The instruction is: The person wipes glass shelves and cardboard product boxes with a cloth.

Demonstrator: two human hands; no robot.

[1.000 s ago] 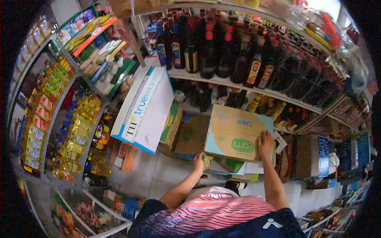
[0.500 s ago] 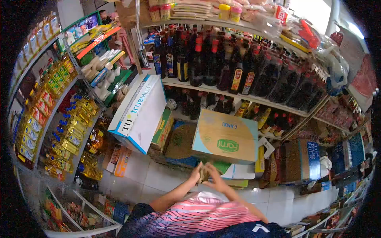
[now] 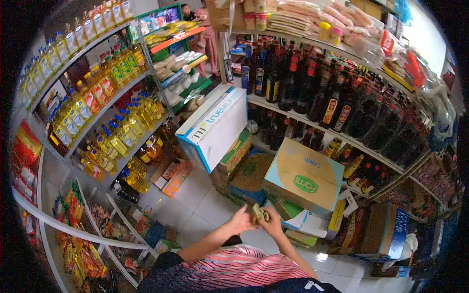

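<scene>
Low in front of my body, my right hand (image 3: 271, 222) has its fingers closed on a small crumpled olive-brown object (image 3: 259, 213), too small to name. Just left of it is my left hand (image 3: 241, 221), its fingers apart, close beside the object; whether it touches it is unclear. Ahead of my right hand sits a brown Fami Canxi carton (image 3: 305, 176) on top of other boxes. A white TH true milk carton (image 3: 217, 122) rests tilted on boxes further left.
Shelves of oil bottles (image 3: 127, 132) curve along the left. Dark sauce bottles (image 3: 288, 88) fill the shelf ahead. A metal rack (image 3: 73, 231) with packets is at lower left. More cartons (image 3: 391, 229) stand at right. A person in pink (image 3: 210, 44) is at the back.
The view has swung left, so the shelves and cartons appear further right. My left hand has opened away from the object, and my right hand now grips it.
</scene>
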